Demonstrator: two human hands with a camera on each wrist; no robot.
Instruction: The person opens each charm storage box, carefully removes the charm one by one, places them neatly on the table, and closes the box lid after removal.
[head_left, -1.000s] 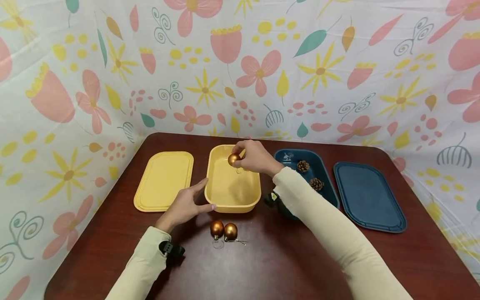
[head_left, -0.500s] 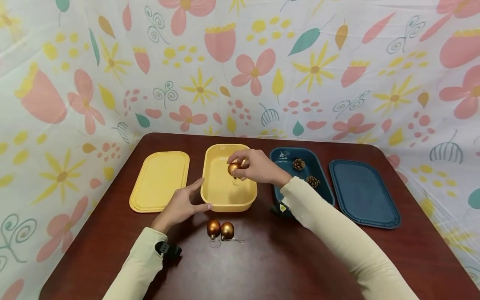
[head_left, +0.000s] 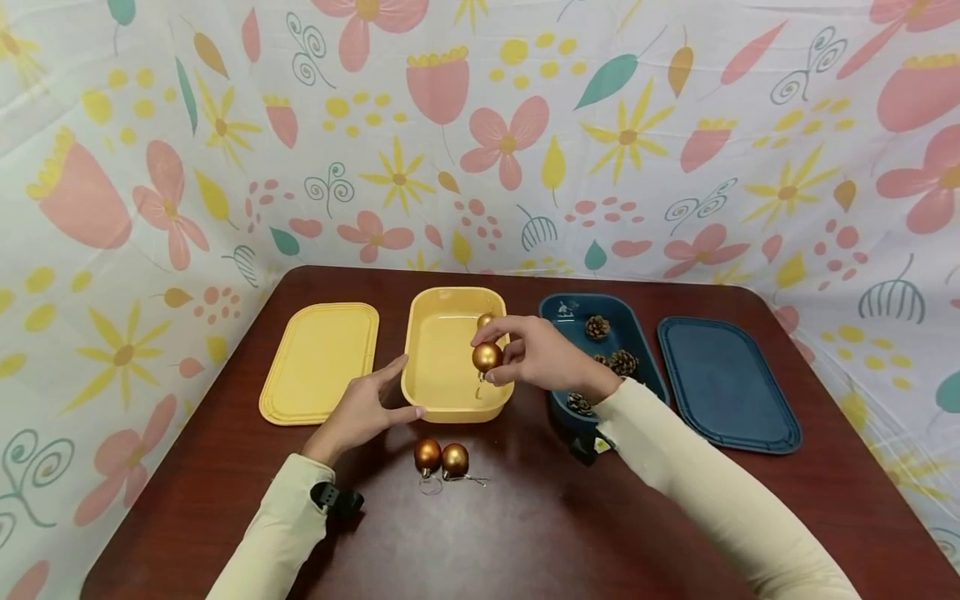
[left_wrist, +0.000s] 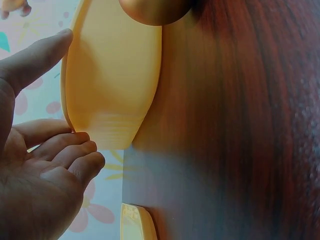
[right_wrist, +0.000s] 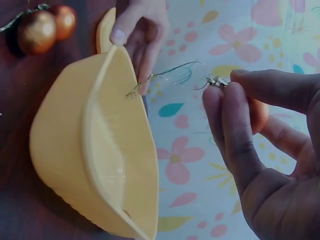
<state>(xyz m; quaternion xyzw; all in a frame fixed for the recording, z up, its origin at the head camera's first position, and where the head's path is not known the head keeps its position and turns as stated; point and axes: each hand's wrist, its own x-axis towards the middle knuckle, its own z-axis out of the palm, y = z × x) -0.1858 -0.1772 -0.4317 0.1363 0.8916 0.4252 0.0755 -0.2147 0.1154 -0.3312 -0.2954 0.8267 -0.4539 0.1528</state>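
In the head view my right hand (head_left: 547,354) pinches a gold ball ornament (head_left: 487,357) over the right side of the yellow container (head_left: 446,342). Its thin string loop (right_wrist: 175,72) trails toward the container in the right wrist view. Behind the right hand, a second gold ornament (head_left: 486,320) shows inside the container's far right part. My left hand (head_left: 365,412) spans the container's near left corner, thumb and index fairly straight against its edge. Close in front of the container, a copper ornament (head_left: 427,455) and another gold ornament (head_left: 455,460) lie side by side on the table.
Left of the container lies a yellow lid (head_left: 318,362). A dark blue container (head_left: 633,333) with several pine cones (head_left: 597,327) stands on the right, partly behind the right forearm. Farther right lies a blue lid (head_left: 727,387). A floral cloth (head_left: 502,208) hangs behind the table.
My right hand has moved right and nearer to me, still holding the ornament. More pine cones and the ornament inside the yellow container now show. The left hand stays at its corner.
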